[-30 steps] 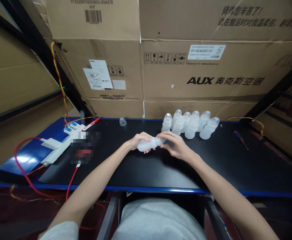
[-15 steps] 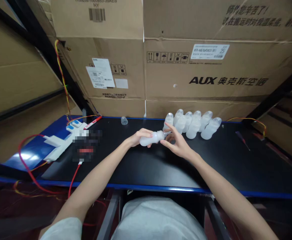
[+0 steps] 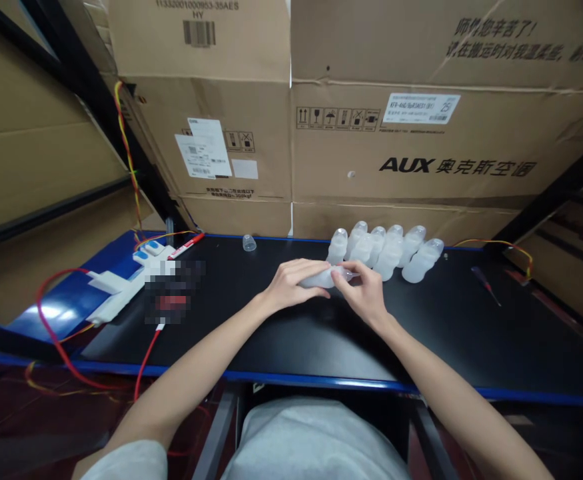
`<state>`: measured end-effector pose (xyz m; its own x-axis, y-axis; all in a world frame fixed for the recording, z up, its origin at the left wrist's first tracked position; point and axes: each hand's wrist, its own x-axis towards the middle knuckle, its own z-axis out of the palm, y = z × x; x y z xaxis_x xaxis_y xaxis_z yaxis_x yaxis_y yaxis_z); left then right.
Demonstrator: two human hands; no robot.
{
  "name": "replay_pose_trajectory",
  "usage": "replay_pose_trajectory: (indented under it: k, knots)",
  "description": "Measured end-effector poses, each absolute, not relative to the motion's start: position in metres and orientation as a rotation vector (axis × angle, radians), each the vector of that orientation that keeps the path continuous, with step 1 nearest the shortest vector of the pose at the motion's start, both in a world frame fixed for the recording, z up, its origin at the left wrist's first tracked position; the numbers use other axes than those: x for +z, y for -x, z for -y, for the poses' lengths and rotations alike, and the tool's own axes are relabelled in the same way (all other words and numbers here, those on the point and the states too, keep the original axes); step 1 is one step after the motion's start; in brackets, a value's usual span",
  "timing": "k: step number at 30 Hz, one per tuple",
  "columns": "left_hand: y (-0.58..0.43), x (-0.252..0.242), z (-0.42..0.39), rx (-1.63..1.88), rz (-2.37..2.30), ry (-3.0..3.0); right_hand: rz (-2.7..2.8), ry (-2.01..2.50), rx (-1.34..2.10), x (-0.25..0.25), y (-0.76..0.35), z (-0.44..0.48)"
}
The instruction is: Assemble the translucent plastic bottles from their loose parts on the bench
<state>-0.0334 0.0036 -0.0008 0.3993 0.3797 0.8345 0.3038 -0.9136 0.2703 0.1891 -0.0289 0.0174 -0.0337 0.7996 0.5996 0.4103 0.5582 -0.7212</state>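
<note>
Black bench (image 3: 281, 333) under stacked cartons (image 3: 411, 153), both hands' fingers (image 3: 304, 270) grasping a bottle (image 3: 321, 279), bottle row (image 3: 386, 248) just behind, loose cap (image 3: 248, 243) left.

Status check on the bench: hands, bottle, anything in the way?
Left hand grips bottle lying sideways. Right hand pinches its cap end. Row of bottles stands just behind.

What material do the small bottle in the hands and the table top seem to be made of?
The bottle, held by the left hand and right hand, looks like frosted translucent plastic: milky white, with light passing through. The table top looks like a matte black mat, possibly rubber: almost no glare, with a blue edge.
</note>
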Motion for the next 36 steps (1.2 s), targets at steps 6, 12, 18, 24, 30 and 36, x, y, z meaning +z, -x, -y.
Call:
replay_pose_trajectory:
  k: [6, 12, 18, 24, 30, 36]
  knots:
    - [0.097, 0.000, -0.051, 1.687, -1.895, -2.236, 1.689, 0.742, 0.160, 0.023, -0.194, 0.027]
    - [0.155, -0.007, -0.078, 1.418, -2.084, -1.488, 1.528, 0.644, 0.391, 0.024, -0.194, 0.029]
    - [0.119, 0.010, -0.070, 1.423, -1.348, -1.334, 1.718, 0.792, 0.350, 0.011, -0.193, 0.023]
    - [0.060, 0.019, -0.027, 1.191, -0.696, -1.348, 1.886, 0.816, 0.390, -0.001, -0.196, 0.018]
    - [0.041, 0.011, -0.009, 1.054, -0.697, -1.471, 1.884, 0.692, 0.345, -0.008, -0.190, 0.022]
    - [0.042, 0.011, 0.000, 1.002, -0.656, -1.550, 1.838, 0.691, 0.220, -0.025, -0.182, 0.026]
